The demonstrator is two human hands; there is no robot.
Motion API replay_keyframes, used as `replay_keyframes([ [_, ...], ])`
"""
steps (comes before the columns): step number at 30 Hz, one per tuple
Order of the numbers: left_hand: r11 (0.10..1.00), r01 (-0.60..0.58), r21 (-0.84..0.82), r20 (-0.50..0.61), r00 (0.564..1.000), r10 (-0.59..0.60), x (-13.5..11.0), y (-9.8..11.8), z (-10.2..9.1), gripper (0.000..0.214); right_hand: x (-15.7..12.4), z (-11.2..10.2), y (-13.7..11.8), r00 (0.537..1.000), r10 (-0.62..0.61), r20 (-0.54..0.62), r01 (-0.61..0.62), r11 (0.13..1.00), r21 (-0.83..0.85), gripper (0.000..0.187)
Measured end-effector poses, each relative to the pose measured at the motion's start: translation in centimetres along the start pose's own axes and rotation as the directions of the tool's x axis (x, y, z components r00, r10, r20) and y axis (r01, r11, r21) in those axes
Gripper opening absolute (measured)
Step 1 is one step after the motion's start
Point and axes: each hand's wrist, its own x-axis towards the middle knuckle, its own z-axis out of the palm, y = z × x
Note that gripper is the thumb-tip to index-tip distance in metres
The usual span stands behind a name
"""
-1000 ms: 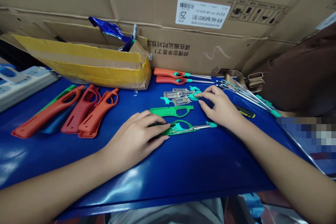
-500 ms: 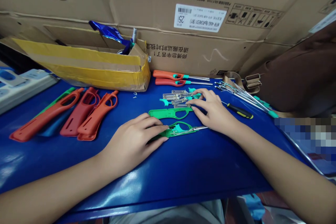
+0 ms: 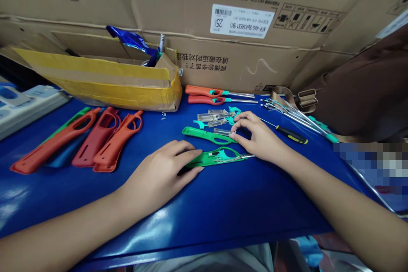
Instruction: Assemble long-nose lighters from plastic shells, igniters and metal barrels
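Observation:
My left hand [image 3: 170,165] grips the rear end of a green lighter half-shell [image 3: 207,158] between thumb and fingers. Inside that shell lie a turquoise trigger [image 3: 222,154] and thin wires, and a metal tube [image 3: 247,156] sticks out to the right. In my right hand [image 3: 255,134], thumb and fingertips pinch one end of a clear fuel tank [image 3: 223,132]. Directly below the tank is the other green half-shell [image 3: 204,134], lying on the table. Several more clear fuel tanks [image 3: 207,117] and turquoise triggers [image 3: 200,124] form a small pile just behind.
Orange and red lighter shells [image 3: 119,140] lie at left near a white power strip [image 3: 30,108]. Behind stands a yellow-taped carton [image 3: 127,89]. Two orange-red lighters [image 3: 204,91], a screwdriver [image 3: 291,134] and several metal tubes with wires [image 3: 299,121] lie at the right.
My right hand has picked a clear fuel tank from the pile and brought it slightly towards me. The rear green half-shell has turned a little. My left hand keeps its grip.

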Motion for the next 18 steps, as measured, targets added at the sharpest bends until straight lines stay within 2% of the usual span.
replay_keyframes([
  [3, 0.998, -0.011, -0.060, -0.020, 1.000, 0.010, 0.1, 0.1, 0.0, 0.028, 0.1, -0.2, -0.3, 0.994, -0.003, -0.108, 0.008, 0.999, 0.048, 0.006],
  [5, 0.997, -0.008, -0.071, -0.053, 0.999, 0.004, 0.3, 0.4, -0.2, 0.032, 0.1, -0.4, -0.9, 0.991, 0.021, -0.130, -0.007, 0.995, 0.104, 0.006],
  [8, 0.999, -0.005, -0.047, -0.146, 0.989, -0.002, 0.5, 0.8, -0.7, 0.044, -0.2, -0.6, -2.6, 0.997, 0.029, -0.065, -0.016, 0.982, 0.190, 0.005],
  [11, 0.997, -0.062, -0.044, -0.209, 0.977, 0.052, 0.6, 1.2, -1.0, 0.047, -1.0, -0.4, -4.6, 0.998, -0.060, -0.004, 0.060, 0.972, 0.228, 0.002],
  [15, 0.981, -0.128, -0.148, -0.167, 0.981, 0.103, 0.7, 1.2, -0.8, 0.038, -2.0, 0.0, -6.7, 0.990, -0.125, 0.060, 0.103, 0.955, 0.280, 0.002],
  [18, 0.945, -0.106, -0.308, -0.103, 0.992, 0.078, 0.8, 1.1, -0.5, 0.029, -2.4, 0.1, -7.3, 0.985, -0.147, 0.087, 0.111, 0.940, 0.324, 0.003],
])
